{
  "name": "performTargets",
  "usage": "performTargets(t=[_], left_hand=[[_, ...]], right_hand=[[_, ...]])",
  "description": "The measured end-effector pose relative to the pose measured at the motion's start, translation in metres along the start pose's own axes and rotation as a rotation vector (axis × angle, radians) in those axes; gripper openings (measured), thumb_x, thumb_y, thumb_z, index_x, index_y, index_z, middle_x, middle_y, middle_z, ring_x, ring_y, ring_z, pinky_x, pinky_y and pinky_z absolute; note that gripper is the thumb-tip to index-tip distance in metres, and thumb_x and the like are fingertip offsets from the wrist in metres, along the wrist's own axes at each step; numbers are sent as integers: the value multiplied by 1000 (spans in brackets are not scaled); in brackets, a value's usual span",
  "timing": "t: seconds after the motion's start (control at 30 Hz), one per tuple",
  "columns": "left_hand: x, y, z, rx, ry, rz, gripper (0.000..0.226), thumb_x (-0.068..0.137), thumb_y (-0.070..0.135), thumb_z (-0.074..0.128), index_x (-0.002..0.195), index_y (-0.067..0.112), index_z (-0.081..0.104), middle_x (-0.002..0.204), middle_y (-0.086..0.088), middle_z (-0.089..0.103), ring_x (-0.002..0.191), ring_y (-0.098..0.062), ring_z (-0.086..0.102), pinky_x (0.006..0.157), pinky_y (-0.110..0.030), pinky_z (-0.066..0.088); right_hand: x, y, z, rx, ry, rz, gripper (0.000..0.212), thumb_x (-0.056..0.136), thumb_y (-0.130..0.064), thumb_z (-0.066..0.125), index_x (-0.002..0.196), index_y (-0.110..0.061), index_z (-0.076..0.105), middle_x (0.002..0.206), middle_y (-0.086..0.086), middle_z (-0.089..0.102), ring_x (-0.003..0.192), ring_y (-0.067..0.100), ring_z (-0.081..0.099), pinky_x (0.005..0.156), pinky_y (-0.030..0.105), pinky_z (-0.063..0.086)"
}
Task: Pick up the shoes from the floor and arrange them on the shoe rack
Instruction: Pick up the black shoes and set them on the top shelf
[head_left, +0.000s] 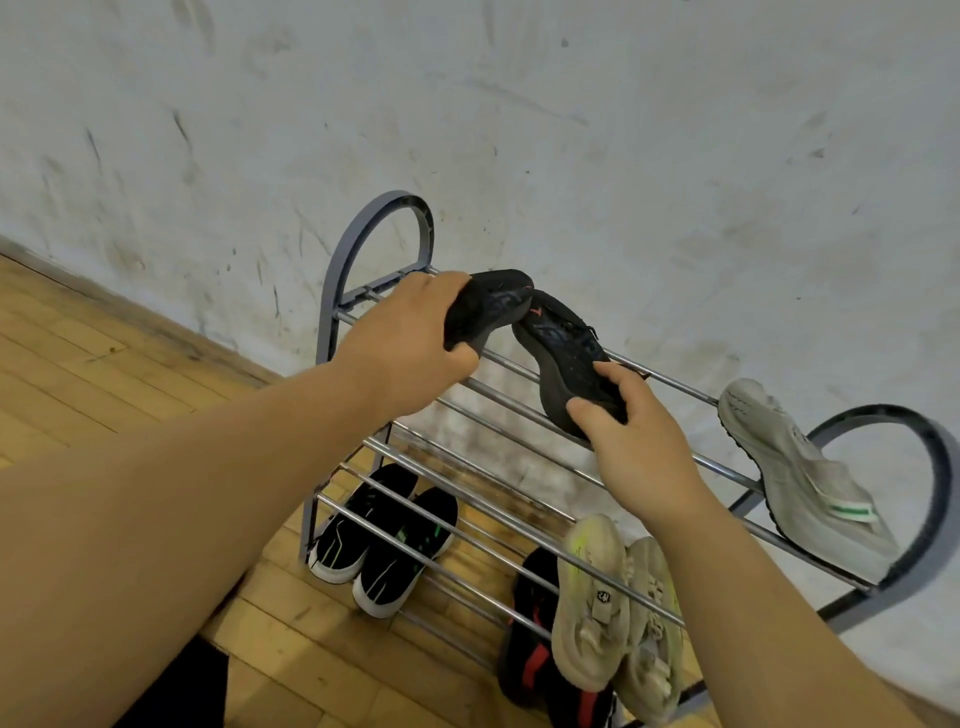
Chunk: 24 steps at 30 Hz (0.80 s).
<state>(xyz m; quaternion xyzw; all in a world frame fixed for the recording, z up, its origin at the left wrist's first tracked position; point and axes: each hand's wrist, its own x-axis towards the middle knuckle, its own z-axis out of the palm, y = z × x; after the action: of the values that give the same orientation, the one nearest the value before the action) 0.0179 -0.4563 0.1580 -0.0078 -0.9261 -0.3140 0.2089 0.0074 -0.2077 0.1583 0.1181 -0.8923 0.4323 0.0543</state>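
On rack (395, 197), top tier, right end: grey shoe (800, 478). Lower tiers: black pair (384, 540), beige pair (613, 608), black-red shoe (530, 654). Over the top rails at left, ends touching: left black shoe (488, 306), clasped in left hand (410, 338), fingers (447, 283) curled round its near end; right black shoe (566, 358), pinched in right hand (639, 441), fingers (608, 371) closed on its near end.

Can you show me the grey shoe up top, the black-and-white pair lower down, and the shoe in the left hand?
grey shoe (802, 483): head view, middle of its upper.
black-and-white pair (395, 566): head view, upper of the nearer shoe.
black shoe (491, 306): head view, its side, beside the gripping left hand (405, 343).
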Motion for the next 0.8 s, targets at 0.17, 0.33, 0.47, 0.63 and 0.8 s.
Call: performTargets(t=[0.17, 0.33, 0.47, 0.63, 0.8], left_hand=[[-2, -11, 8, 126, -115, 46, 65, 94, 46, 65, 151, 30, 39, 140, -1, 48, 116, -24, 57, 98, -42, 52], [6, -24, 1, 263, 41, 50, 39, 94, 38, 63, 130, 24, 56, 118, -4, 61, 103, -28, 59, 88, -46, 53], [8, -41, -9, 526, 142, 29, 45, 93, 51, 59, 131, 26, 57, 126, -5, 59, 114, -31, 52, 93, -48, 44], [9, -49, -25, 414, 152, -201, 86, 77, 69, 72, 149, 39, 35, 160, -15, 16, 142, -44, 23, 114, -57, 26], [4, -66, -32, -111, -69, -289, 90, 82, 60, 75, 156, 39, 28, 142, -9, 29, 116, -29, 51, 110, -39, 39]], right_hand=[[1, 3, 7, -132, 18, -43, 66, 89, -36, 69, 149, -37, 41, 139, -9, 53, 118, 12, 56, 93, 29, 46], [1, 1, 15, -125, 64, -34, 65, 90, -38, 71, 148, -36, 43, 138, -7, 56, 117, 13, 56, 97, 31, 48], [2, 1, 23, -125, 87, -46, 62, 90, -41, 72, 146, -37, 45, 134, -8, 53, 109, 10, 55, 91, 27, 47], [3, -6, 37, -154, 144, -65, 63, 85, -50, 75, 141, -40, 47, 123, -6, 49, 101, 11, 55, 87, 28, 48], [6, -18, 57, -189, 125, -92, 67, 84, -56, 71, 142, -46, 39, 130, -4, 40, 105, 17, 58, 91, 35, 54]])
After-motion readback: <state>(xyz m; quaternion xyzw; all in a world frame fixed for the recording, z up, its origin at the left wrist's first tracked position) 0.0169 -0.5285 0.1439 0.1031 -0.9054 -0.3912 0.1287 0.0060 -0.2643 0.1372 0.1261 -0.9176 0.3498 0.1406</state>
